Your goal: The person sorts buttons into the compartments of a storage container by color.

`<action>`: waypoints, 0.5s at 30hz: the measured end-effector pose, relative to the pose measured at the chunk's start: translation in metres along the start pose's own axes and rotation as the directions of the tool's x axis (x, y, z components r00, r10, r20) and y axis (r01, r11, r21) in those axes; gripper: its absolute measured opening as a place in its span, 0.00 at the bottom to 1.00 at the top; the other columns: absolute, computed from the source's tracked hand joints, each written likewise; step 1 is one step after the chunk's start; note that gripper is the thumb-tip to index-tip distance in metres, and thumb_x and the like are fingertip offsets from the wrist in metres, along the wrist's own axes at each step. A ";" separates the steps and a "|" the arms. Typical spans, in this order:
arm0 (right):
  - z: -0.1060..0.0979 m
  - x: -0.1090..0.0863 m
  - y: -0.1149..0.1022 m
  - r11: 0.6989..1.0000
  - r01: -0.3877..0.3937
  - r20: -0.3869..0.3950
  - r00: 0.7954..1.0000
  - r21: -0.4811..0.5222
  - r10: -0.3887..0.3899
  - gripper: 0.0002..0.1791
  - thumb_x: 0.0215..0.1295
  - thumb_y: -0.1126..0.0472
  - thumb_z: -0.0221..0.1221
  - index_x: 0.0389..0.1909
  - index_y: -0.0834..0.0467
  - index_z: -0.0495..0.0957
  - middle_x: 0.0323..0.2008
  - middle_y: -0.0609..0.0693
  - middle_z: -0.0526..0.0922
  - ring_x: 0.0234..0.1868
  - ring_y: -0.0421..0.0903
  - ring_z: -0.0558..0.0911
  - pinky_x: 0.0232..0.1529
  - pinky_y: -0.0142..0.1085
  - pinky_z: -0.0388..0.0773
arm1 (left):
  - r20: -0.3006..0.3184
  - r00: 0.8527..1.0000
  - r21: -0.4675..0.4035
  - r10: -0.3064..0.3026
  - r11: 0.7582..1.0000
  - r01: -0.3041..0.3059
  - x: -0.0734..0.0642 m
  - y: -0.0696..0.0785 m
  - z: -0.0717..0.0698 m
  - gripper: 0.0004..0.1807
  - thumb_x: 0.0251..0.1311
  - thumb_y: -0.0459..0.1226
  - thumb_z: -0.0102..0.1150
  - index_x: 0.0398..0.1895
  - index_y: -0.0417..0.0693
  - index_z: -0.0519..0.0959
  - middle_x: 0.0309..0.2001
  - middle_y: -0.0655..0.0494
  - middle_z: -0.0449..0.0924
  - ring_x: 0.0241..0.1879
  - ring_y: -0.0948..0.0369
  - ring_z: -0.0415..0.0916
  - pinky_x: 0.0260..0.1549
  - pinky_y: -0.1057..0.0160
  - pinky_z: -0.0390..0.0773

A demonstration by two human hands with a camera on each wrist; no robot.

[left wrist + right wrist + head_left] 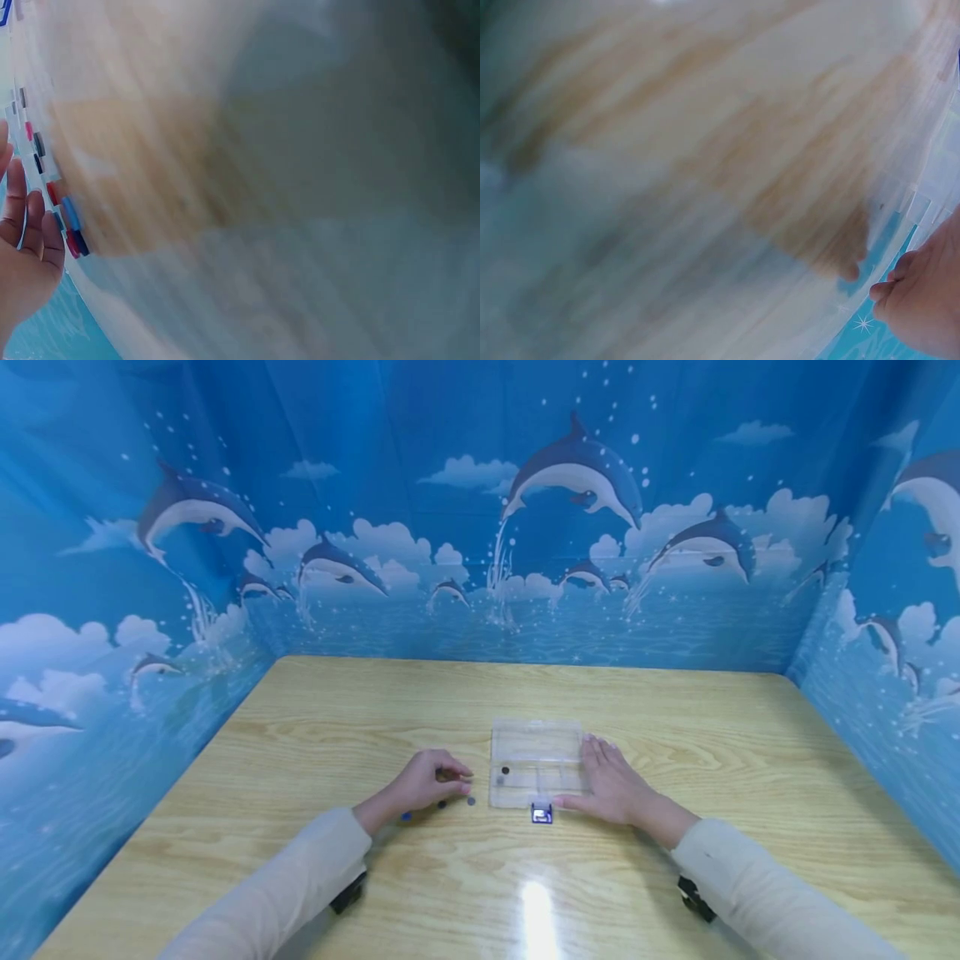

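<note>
A clear plastic compartment box lies with its lid raised back. Inside its left compartment are a black disc and a fainter grey one. My right hand rests along the box's right side, fingers extended and thumb near the front edge. To the left of the box, my left hand hovers low over small coloured discs, its fingers bent and a gap showing between thumb and index tips. A grey disc lies just below those fingertips. In the left wrist view, red, blue and dark pieces form a row beside the fingers.
A small blue-edged square sits at the front edge of the box. The wood-grain table is bounded by a dolphin-print curtain at the back and sides. A blue piece lies near the left wrist.
</note>
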State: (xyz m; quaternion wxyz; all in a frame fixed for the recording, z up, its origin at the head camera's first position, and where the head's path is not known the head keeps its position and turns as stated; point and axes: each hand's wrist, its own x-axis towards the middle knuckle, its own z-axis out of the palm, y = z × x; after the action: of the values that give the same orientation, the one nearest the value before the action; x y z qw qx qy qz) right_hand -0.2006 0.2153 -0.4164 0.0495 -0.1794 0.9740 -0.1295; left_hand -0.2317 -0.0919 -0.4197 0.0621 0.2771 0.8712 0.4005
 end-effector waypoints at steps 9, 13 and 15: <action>0.000 0.001 0.001 1.000 -0.001 0.001 1.000 0.001 0.001 0.57 0.58 0.31 0.49 0.66 0.77 0.44 0.68 0.73 0.45 0.70 0.68 0.47 0.69 0.56 0.44 | 0.020 0.998 0.084 0.056 0.995 -0.058 0.001 -0.001 0.000 0.08 0.50 0.35 0.66 0.33 0.42 0.84 0.31 0.52 0.83 0.32 0.65 0.76 0.34 0.73 0.74; 0.000 0.000 0.001 1.000 0.001 0.000 1.000 0.001 -0.001 0.57 0.58 0.31 0.49 0.66 0.77 0.44 0.68 0.73 0.45 0.70 0.68 0.47 0.69 0.56 0.44 | 0.025 0.997 0.104 0.068 0.992 -0.070 0.002 -0.002 0.000 0.07 0.50 0.36 0.67 0.32 0.43 0.84 0.30 0.54 0.83 0.31 0.66 0.74 0.32 0.73 0.73; 0.001 0.000 0.001 1.000 -0.001 0.000 1.000 0.001 0.001 0.58 0.58 0.31 0.49 0.66 0.76 0.44 0.68 0.73 0.45 0.70 0.67 0.47 0.69 0.56 0.44 | 0.025 0.997 0.111 0.069 0.991 -0.071 0.002 -0.003 0.000 0.07 0.50 0.36 0.67 0.32 0.43 0.84 0.30 0.54 0.83 0.31 0.66 0.74 0.32 0.73 0.73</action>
State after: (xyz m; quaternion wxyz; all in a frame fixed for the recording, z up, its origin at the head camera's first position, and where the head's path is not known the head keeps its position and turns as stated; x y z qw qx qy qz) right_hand -0.2011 0.2160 -0.4172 0.0496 -0.1790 0.9740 -0.1300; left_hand -0.2344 -0.0921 -0.4216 0.0417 0.3147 0.8813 0.3499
